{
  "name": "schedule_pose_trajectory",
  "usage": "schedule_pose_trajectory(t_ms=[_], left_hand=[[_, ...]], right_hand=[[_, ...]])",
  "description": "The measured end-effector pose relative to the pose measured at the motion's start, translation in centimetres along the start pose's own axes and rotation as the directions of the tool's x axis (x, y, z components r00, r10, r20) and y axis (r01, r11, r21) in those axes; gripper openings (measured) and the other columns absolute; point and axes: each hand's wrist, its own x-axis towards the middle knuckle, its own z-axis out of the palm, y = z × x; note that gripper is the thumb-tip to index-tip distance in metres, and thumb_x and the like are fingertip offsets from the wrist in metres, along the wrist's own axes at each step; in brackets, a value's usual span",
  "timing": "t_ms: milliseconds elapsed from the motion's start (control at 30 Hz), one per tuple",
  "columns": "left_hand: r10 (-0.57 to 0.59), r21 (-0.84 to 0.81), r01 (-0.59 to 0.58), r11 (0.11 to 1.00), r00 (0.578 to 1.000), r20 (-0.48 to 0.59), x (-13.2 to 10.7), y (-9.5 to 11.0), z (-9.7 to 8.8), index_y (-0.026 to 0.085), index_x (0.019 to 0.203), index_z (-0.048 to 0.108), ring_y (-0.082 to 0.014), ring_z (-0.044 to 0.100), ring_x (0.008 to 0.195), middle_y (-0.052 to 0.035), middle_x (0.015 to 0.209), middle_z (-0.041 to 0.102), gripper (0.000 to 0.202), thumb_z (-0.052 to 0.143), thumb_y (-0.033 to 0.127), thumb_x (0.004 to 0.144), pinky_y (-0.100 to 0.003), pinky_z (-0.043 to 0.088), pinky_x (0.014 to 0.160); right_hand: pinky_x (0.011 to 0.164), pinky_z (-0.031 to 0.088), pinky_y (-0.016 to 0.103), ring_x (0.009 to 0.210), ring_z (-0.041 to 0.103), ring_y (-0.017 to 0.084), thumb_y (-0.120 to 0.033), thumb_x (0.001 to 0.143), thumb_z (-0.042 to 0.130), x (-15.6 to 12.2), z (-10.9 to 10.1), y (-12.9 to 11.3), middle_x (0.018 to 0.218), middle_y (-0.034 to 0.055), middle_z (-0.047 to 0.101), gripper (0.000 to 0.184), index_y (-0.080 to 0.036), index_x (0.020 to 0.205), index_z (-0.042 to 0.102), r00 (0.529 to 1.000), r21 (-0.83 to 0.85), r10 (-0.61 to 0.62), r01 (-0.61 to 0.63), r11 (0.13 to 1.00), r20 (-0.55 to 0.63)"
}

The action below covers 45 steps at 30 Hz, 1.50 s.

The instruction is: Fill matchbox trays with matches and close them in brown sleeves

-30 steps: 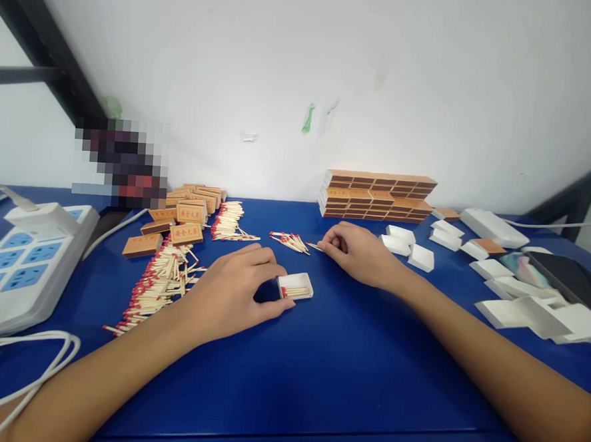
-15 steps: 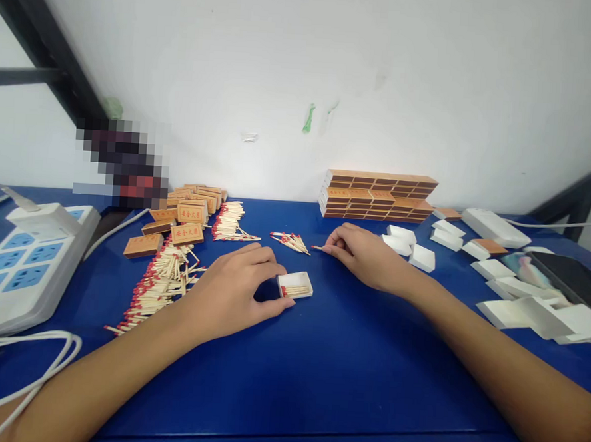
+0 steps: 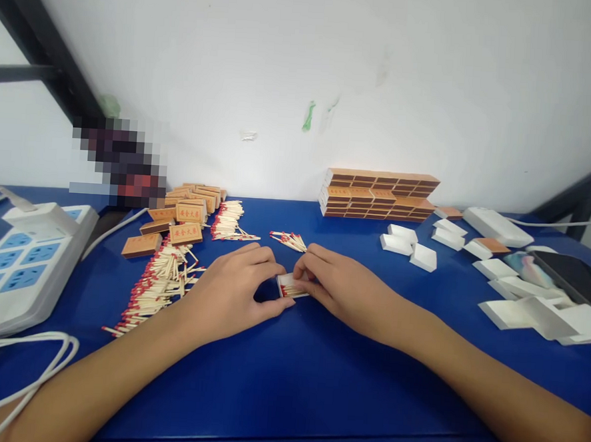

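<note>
Because the right hand [image 3: 349, 287] covers one end of the small white cardboard tray [image 3: 286, 280], only part of it shows, with a few red-tipped wooden matches [image 3: 290, 291] inside; exact count not readable. Tray sits on the glossy blue surface [image 3: 290, 381], front and centre, between both hands. Left hand [image 3: 244, 288] grips the tray's near-left end, thumb one side, index finger the other. Right hand: thumb and index nearly together over the tray; cannot tell if a match is between them.

Counts: two hands, one tray in use. Loose red-tipped matches in three groups: a small pile [image 3: 288, 240] just behind the tray, a fanned bundle [image 3: 228, 220] further left, a long heap [image 3: 156, 286] partly hidden by the left forearm. Three white box trays [image 3: 423, 257] right of the right hand; more white trays [image 3: 545, 309] at far right overlap, uncountable. One stepped stack of orange-brown matchboxes [image 3: 377, 199] against the wall; loose orange-brown matchboxes [image 3: 186, 233] at left, overlapped, no total. One black phone [image 3: 572, 274], partly covered. One white-and-blue power strip [image 3: 37, 265], cut off at left. Pixelated patch [image 3: 121, 160] upper left, unreadable.
</note>
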Motion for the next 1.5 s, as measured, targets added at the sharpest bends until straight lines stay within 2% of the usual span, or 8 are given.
schedule_pose_trajectory(t_ms=[400,500,600,667,800,967,1200,1500], left_hand=[[0.01,0.012,-0.011,1.0,1.0,0.008,0.0,-0.1,0.1,0.019,0.106,0.076,-0.0234,0.066,0.096,-0.0056,0.099,0.07,0.026,0.075,0.042,0.094,-0.036,0.053,0.08],[0.007,0.02,-0.007,1.0,1.0,0.012,0.1,-0.1,0.1,0.019,0.106,0.075,-0.0234,0.067,0.097,-0.0058,0.1,0.071,0.026,0.075,0.042,0.093,-0.036,0.054,0.08],[0.001,0.026,-0.001,1.0,1.0,0.012,0.1,0.0,0.0,0.019,0.107,0.075,-0.0232,0.067,0.096,-0.0055,0.1,0.071,0.027,0.076,0.042,0.092,-0.035,0.054,0.08],[-0.002,0.021,0.002,1.0,1.0,0.012,0.1,0.0,0.0,0.019,0.109,0.075,-0.0233,0.068,0.096,-0.0051,0.1,0.071,0.028,0.077,0.042,0.092,-0.036,0.054,0.08],[-0.005,0.022,0.005,1.0,1.0,0.007,0.0,0.0,0.0,0.018,0.111,0.075,-0.0242,0.068,0.098,-0.0055,0.102,0.071,0.031,0.077,0.043,0.092,-0.037,0.055,0.082],[-0.004,0.026,0.004,1.0,1.0,0.009,0.0,-0.1,0.0,0.02,0.11,0.075,-0.0247,0.069,0.101,-0.006,0.103,0.072,0.03,0.077,0.043,0.092,-0.037,0.055,0.082],[0.012,0.024,-0.012,1.0,1.0,-0.006,0.0,-0.3,0.2,0.018,0.108,0.076,-0.0241,0.068,0.096,-0.0058,0.099,0.071,0.03,0.076,0.043,0.093,-0.037,0.055,0.081],[0.011,0.022,-0.011,1.0,1.0,-0.01,-0.1,-0.4,0.2,0.017,0.11,0.075,-0.0244,0.068,0.099,-0.0053,0.1,0.07,0.032,0.076,0.043,0.093,-0.038,0.055,0.083]], right_hand=[[0.07,0.044,0.031,0.081,0.059,0.017,-0.029,0.107,0.052,-0.3,-0.5,0.9,0.102,0.0047,0.065,0.019,-0.022,0.094,0.063,1.0,0.071,0.008,-0.01,0.997,0.024],[0.067,0.043,0.031,0.076,0.057,0.016,-0.031,0.103,0.057,0.3,-0.1,1.2,0.09,0.0027,0.064,0.016,-0.023,0.092,0.066,0.996,0.145,0.04,-0.027,0.989,-0.084],[0.067,0.042,0.032,0.072,0.055,0.017,-0.034,0.1,0.062,1.5,0.3,2.4,0.084,0.002,0.063,0.015,-0.023,0.092,0.068,0.942,0.126,0.166,-0.134,0.983,-0.291],[0.067,0.041,0.032,0.074,0.055,0.017,-0.036,0.096,0.066,2.3,0.6,3.3,0.087,0.0028,0.063,0.014,-0.022,0.094,0.068,0.916,0.075,0.216,-0.203,0.976,-0.338],[0.066,0.04,0.032,0.075,0.055,0.018,-0.038,0.097,0.066,3.4,0.9,4.3,0.088,0.0033,0.062,0.019,-0.021,0.088,0.067,0.929,0.031,0.253,-0.255,0.967,-0.269],[0.067,0.039,0.033,0.073,0.055,0.018,-0.037,0.1,0.06,2.6,0.7,4.6,0.088,0.004,0.063,0.021,-0.021,0.088,0.066,0.941,0.003,0.261,-0.267,0.964,-0.217],[0.068,0.041,0.034,0.075,0.057,0.02,-0.044,0.102,0.055,0.7,-1.1,5.6,0.086,0.0049,0.065,0.026,-0.023,0.09,0.066,0.969,0.036,0.204,-0.201,0.979,-0.141],[0.069,0.042,0.034,0.076,0.057,0.02,-0.044,0.102,0.052,0.2,-2.7,5.9,0.089,0.0044,0.065,0.026,-0.023,0.091,0.064,0.984,0.048,0.171,-0.169,0.984,-0.054]])
